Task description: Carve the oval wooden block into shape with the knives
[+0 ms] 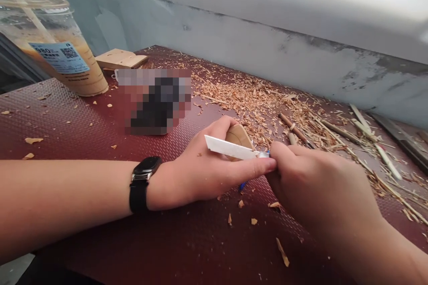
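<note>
My left hand (200,169), with a black watch on its wrist, is wrapped round a rounded piece of light wood (240,136). Most of that wood is hidden behind the fingers and the blade. A carving knife (230,148) with a pale, slant-tipped blade lies across the front of the wood, its tip pointing left. My right hand (310,178) is closed on the knife's handle, which is mostly covered; a little blue shows beside it. The left thumb reaches along below the blade and touches the right hand near the handle.
A plastic cup of drink (70,53) with a straw stands at left. Behind lie a flat wooden block (122,59) and a blurred-out dark object (157,107). Wood shavings (247,98), a brown-handled tool (294,128) and thin sticks cover the dark red table's (187,240) right side, along the wall.
</note>
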{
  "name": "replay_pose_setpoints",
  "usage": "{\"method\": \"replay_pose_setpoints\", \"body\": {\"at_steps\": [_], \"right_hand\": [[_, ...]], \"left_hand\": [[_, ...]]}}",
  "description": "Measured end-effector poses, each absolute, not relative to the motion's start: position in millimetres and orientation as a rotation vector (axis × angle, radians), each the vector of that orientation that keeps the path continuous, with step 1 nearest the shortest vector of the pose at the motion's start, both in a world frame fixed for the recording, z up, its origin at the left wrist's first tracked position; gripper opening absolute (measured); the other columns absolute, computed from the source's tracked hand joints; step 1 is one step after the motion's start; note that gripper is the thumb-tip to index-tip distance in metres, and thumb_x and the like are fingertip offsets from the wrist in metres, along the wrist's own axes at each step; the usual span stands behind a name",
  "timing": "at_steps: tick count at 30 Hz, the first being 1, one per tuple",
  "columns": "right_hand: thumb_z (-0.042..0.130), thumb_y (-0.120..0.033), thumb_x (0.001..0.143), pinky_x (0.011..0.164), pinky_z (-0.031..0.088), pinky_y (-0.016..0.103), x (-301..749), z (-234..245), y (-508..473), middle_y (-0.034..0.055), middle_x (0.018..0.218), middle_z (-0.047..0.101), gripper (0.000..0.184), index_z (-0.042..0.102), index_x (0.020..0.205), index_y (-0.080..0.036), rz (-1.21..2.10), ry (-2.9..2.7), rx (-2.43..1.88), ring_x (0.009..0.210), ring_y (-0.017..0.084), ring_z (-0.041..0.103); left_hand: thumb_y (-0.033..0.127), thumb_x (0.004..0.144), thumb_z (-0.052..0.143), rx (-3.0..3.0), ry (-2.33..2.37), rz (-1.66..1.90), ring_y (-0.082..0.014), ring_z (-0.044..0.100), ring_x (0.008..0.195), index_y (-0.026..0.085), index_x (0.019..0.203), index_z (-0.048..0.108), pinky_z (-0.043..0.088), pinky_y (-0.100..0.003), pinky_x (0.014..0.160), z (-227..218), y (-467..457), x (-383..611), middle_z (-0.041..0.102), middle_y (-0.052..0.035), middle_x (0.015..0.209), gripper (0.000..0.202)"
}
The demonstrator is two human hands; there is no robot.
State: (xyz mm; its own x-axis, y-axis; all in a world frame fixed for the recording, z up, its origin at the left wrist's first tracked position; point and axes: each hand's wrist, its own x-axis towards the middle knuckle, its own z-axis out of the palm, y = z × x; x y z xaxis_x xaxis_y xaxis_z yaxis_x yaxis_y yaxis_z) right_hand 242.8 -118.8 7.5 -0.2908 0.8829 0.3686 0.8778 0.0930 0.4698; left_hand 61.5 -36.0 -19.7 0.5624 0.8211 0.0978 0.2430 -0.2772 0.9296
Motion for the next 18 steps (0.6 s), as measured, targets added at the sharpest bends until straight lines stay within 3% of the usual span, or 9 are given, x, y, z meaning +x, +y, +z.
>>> {"method": "replay_pose_setpoints", "body": {"at_steps": [6,11,18], "right_hand": [[0.056,-0.031,0.092,0.051,0.014,0.027,243.2,10.0,-116.4,0.0007,0.052,0.054,0.028,0.048,0.067,-0.022,0.908,2.368,1.909,0.04,0.014,0.045],[0.051,-0.018,0.083,0.049,0.019,0.027,246.6,14.1,-111.2,-0.0014,0.054,0.053,0.02,0.043,0.064,-0.023,0.641,2.687,1.728,0.042,0.014,0.046],[0.054,-0.015,0.08,0.05,0.021,0.029,249.0,18.1,-110.5,-0.0017,0.055,0.056,0.018,0.048,0.065,-0.023,0.51,2.738,1.635,0.044,0.015,0.051]], "left_hand": [[0.059,0.083,0.074,1.81,0.783,0.776,-0.0139,0.054,0.067,0.023,0.088,0.044,0.042,-0.032,0.063,-20.5,-38.5,62.7,0.056,0.0041,0.075,0.047],[0.068,0.074,0.076,2.09,0.863,0.649,-0.02,0.051,0.078,0.021,0.091,0.049,0.042,-0.035,0.066,-4.2,-38.4,55.7,0.055,-0.0027,0.088,0.057],[0.068,0.073,0.074,2.133,0.873,0.632,-0.0238,0.055,0.086,0.018,0.107,0.05,0.045,-0.039,0.073,-7.8,-35.5,54.0,0.059,-0.0065,0.099,0.066]]}}
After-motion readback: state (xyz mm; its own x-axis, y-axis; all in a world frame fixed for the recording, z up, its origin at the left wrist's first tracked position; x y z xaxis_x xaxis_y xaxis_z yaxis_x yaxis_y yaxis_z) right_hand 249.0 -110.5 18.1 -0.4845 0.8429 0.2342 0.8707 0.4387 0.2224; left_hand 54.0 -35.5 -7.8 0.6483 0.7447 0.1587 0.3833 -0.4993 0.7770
